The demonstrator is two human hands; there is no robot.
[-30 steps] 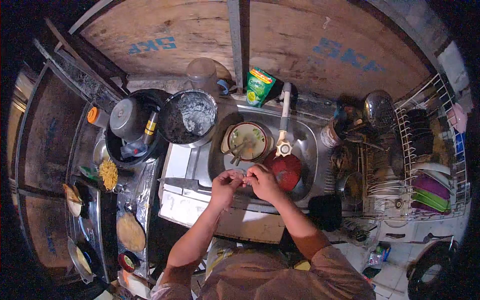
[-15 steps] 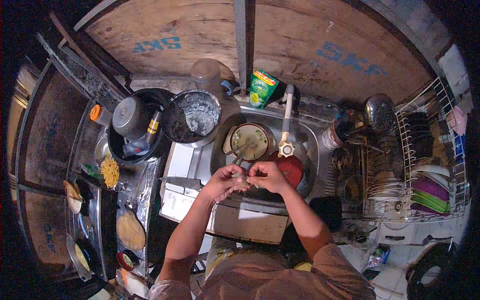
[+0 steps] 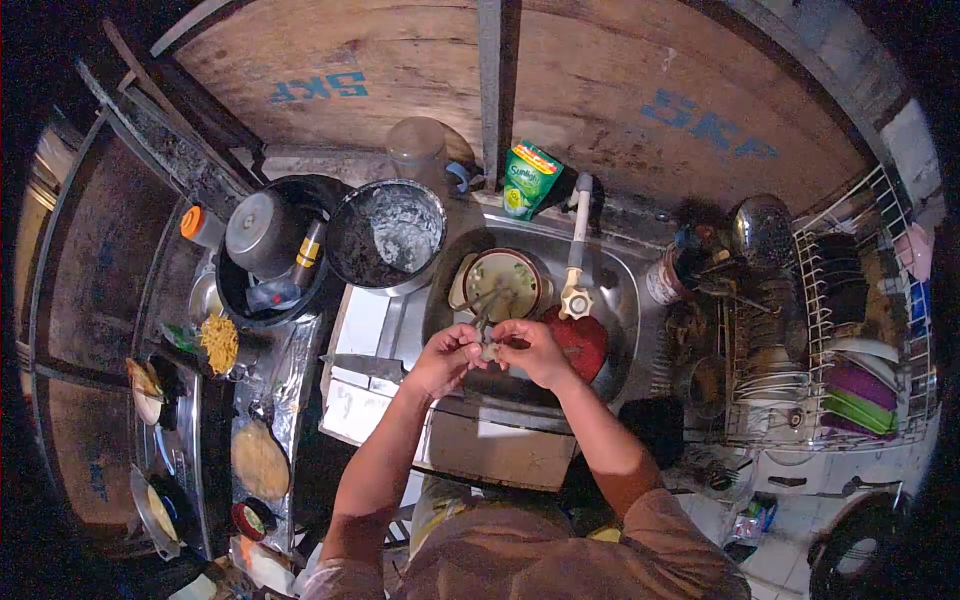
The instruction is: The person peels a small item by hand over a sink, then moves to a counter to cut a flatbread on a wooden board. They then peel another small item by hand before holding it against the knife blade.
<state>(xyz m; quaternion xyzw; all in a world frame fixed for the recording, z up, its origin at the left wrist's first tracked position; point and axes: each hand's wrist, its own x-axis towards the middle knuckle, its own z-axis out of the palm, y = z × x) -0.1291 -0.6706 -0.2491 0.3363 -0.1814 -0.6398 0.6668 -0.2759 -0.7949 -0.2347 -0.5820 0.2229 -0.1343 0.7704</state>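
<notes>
Over the near edge of the sink, my left hand and my right hand meet, fingertips closed. Pinched between them is a small greyish piece that looks like a shrimp; the fingers partly cover it. Just beyond the hands, a two-handled bowl in the sink contains cloudy liquid, green bits and darker greyish pieces. To the right of the bowl lies a red round item, partly hidden by my right hand.
A tap reaches over the sink, with a green soap pouch behind. A knife lies on the left counter, near a blackened pan and a black basin. At the right stands a dish rack.
My right hand has turned a little and its fingers sit closer to the left hand's, around the small piece. The view has shifted slightly.
</notes>
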